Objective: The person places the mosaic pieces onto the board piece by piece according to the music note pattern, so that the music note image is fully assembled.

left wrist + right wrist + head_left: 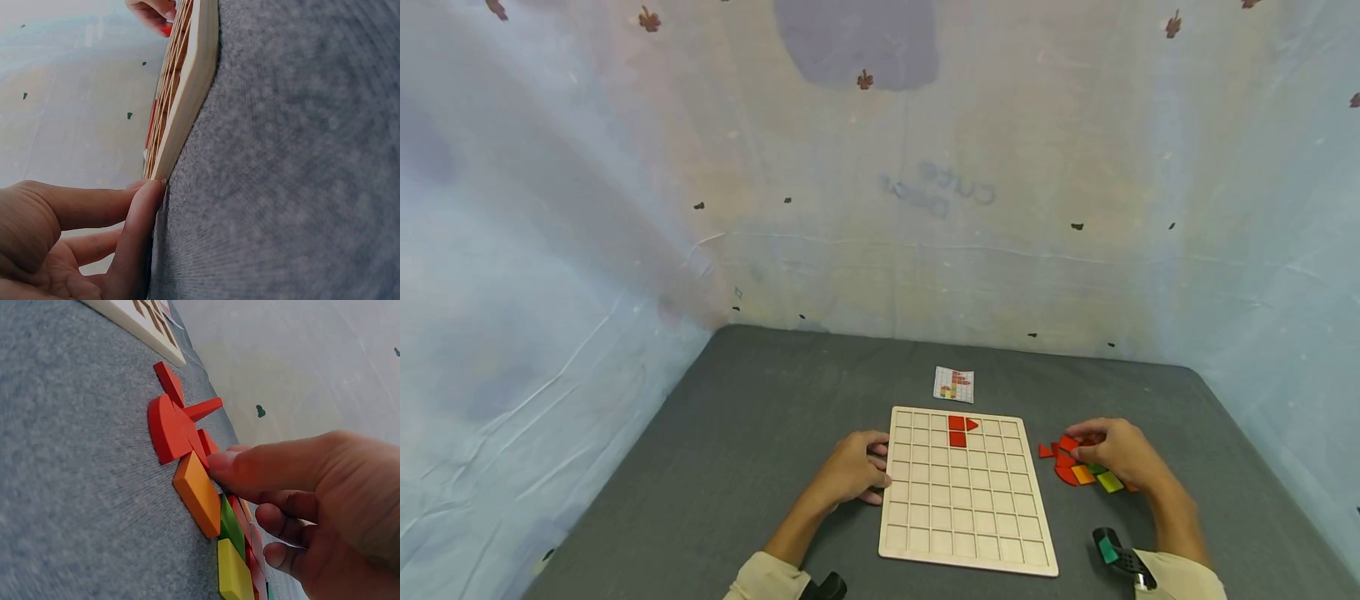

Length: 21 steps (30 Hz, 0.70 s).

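Note:
A light wooden grid board lies flat on the grey table. Near its far edge, two red square tiles and a red triangle tile sit in its cells. My left hand rests at the board's left edge, its fingertips touching the side. Right of the board, my right hand pinches a red block between thumb and fingers over a loose pile. That pile has a red curved block, an orange block, a green block and a yellow block.
Just beyond the board lies a small printed card with a coloured grid pattern. A red triangle lies between the pile and the board. Behind the table hangs a pale patterned sheet, which also covers both sides.

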Each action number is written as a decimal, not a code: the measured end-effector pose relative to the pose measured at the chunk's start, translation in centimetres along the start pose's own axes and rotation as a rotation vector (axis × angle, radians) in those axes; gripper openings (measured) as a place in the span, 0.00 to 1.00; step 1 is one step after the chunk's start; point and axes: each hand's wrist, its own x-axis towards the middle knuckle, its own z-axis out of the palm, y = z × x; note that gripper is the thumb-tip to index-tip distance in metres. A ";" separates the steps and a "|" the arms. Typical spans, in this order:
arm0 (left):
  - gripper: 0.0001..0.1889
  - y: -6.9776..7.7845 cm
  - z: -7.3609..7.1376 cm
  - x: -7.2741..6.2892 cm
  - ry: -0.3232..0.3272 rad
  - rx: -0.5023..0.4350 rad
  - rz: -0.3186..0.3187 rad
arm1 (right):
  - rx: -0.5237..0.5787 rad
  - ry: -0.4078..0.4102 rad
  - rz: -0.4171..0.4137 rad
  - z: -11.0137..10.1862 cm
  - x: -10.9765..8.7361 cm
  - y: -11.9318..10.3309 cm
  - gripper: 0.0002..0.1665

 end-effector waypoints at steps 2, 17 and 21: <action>0.36 0.0 0.0 0.0 0.001 0.000 0.001 | 0.007 0.002 0.001 0.0 0.0 -0.1 0.19; 0.36 -0.2 0.0 0.1 0.011 0.007 0.003 | 0.060 0.039 -0.019 0.4 0.0 -1.3 0.27; 0.36 -0.2 0.1 0.2 0.009 0.004 0.005 | 0.072 0.032 -0.044 0.7 0.2 -2.0 0.26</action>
